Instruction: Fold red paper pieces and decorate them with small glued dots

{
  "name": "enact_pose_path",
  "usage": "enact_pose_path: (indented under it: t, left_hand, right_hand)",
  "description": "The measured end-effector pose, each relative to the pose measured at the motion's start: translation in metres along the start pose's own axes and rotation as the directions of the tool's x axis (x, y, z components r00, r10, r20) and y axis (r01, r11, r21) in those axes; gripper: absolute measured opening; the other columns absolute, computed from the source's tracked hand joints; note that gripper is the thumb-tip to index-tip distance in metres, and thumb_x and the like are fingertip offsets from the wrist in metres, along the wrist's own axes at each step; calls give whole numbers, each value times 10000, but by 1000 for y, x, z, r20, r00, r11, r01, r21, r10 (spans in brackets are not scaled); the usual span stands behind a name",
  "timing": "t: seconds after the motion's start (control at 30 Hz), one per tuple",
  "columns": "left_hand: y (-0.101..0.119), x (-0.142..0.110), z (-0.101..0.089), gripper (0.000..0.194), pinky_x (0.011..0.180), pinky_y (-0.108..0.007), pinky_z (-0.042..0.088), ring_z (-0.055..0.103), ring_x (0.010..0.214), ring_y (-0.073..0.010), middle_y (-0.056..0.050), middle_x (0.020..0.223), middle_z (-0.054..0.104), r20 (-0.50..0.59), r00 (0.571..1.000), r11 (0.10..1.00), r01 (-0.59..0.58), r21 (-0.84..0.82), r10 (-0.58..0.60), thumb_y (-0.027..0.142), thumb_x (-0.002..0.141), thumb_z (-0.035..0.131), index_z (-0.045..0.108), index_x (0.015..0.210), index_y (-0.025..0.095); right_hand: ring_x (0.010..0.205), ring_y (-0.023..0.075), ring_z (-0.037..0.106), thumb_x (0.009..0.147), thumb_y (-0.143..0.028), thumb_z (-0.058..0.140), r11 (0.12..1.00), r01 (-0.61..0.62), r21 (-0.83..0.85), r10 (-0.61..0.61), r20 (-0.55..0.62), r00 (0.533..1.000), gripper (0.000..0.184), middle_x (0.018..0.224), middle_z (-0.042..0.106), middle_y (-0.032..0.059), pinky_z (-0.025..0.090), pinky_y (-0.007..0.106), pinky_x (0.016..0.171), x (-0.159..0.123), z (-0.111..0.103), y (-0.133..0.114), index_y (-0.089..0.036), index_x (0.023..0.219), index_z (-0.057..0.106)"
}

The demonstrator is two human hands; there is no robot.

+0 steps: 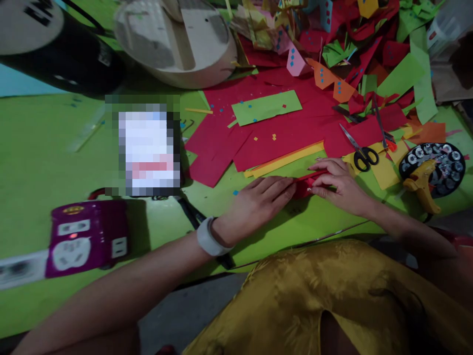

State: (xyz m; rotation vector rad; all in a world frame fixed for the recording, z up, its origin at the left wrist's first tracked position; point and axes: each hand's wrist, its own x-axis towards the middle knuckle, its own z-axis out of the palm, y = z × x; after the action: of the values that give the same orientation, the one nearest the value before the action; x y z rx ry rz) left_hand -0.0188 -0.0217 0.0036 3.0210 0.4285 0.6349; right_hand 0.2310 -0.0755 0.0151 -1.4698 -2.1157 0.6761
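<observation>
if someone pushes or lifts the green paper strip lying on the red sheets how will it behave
The green strip looks like thin paper, so it's probably light and bendy. Lying flat, it may slide if pushed. Small blue bits on it look loose and could fall off.

The left grip [258, 201] is lying back upward, its fingers keeping close together and pointing toward the right grip [340, 186], just beside it. The left forearm [158, 274] is slanting away behind its wrist [226, 229]. The right grip is pinching, its thumb sitting bodyward of its fingers [330, 164], its forearm [402, 225] extending away rightward.
</observation>
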Motion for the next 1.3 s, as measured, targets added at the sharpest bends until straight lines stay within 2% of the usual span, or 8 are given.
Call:
enact_pose_path:
  t: [0.2,0.47,0.57,0.7,0.77,0.9,1.1,1.3]
  left_hand:
    - [4,2,-3,272,839,-381,598,713,1005,-259,-151,1158,750,-33,999,999,-19,42,20,51,973,482,625,1203,75]
    - [10,3,-1,232,858,-387,607,721,1026,-255,-137,1134,760,-30,999,999,-33,-27,32,81,975,521,606,1190,93]
    - [9,3,-2,259,844,-389,604,719,1013,-264,-145,1142,754,-38,998,998,-53,-18,52,69,969,520,589,1218,73]
    - [11,3,-3,331,936,-392,566,700,1034,-239,-122,1145,744,-63,996,998,-66,-10,65,61,948,549,585,1273,110]
    - [14,3,-3,298,958,-367,552,694,1025,-214,-93,1118,748,-79,995,998,-63,-3,62,102,955,572,612,1248,135]
    - [22,5,-4,229,945,-328,553,698,954,-182,-50,1037,759,-77,997,999,-28,39,31,304,994,586,677,1151,164]
    - [26,4,-1,396,967,-403,546,682,1035,-250,-120,1104,741,15,1000,1000,15,7,-15,448,1002,532,689,1187,134]
    - [24,3,1,463,917,-411,547,668,1029,-272,-155,1111,722,46,998,998,49,-38,-48,464,1008,506,658,1250,100]
  right_hand:
    - [1305,298,502,883,-321,714,998,-54,-32,52,-73,996,114,1242,687,65,405,549,1084,-2,12,1,-250,799,744]
    - [1290,293,509,869,-288,690,992,-107,-63,100,-110,989,133,1239,687,51,381,552,1080,1,13,-6,-253,742,701]
    - [1297,298,503,854,-267,686,989,-126,-76,117,-116,986,138,1250,681,60,368,549,1081,2,14,-8,-246,718,675]
    - [1318,306,487,832,-252,690,989,-134,-66,126,-118,985,89,1254,672,68,358,550,1085,1,14,-7,-247,745,668]
    - [1316,306,490,833,-255,691,989,-132,-69,123,-121,985,69,1253,668,72,360,551,1081,1,14,-7,-247,769,666]
    - [1312,301,493,859,-274,681,987,-134,-84,125,-111,986,77,1257,663,75,361,544,1078,1,14,-6,-247,791,657]
    - [1290,289,508,922,-278,622,982,-154,-109,146,-79,986,58,1272,656,94,364,536,1071,1,14,-8,-239,923,665]
    - [1212,264,573,980,-262,536,993,-98,-67,92,-76,993,132,1229,674,85,420,494,1027,-2,8,-3,-243,965,666]
